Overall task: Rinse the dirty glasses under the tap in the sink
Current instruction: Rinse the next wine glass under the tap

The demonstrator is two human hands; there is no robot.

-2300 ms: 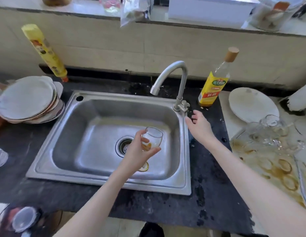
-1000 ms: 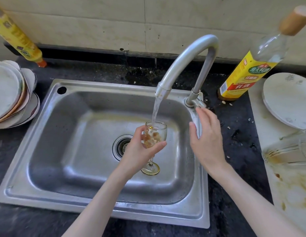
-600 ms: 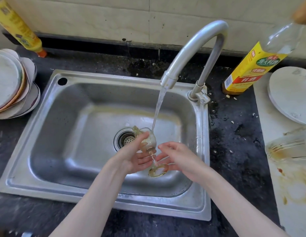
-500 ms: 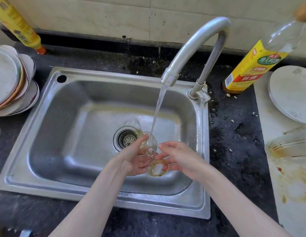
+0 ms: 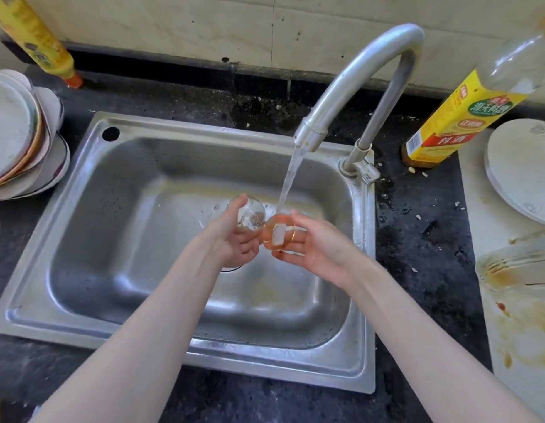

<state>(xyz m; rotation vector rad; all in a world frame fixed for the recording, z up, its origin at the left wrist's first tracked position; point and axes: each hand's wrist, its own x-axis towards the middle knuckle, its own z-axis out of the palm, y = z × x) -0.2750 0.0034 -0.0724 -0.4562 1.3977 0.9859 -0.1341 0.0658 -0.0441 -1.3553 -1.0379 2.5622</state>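
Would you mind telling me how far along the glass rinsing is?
Done: the tap is running. In hand: the left hand and right hand hold one stemmed glass sideways, water hitting its foot. Left: a stained glass jug on the right counter awaits.

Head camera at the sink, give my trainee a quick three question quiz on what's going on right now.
1. True or false: water is running from the tap.
2. Which part of the stemmed glass is the stream landing on? A) the bowl B) the round foot C) it misses the glass
3. Fill in: the left hand holds the glass by its ____, while the right hand holds the foot.

Key
1. True; a stream falls from the spout into the sink.
2. B; it lands on the foot, by the right hand.
3. Bowl; the glass lies tilted on its side between both hands.
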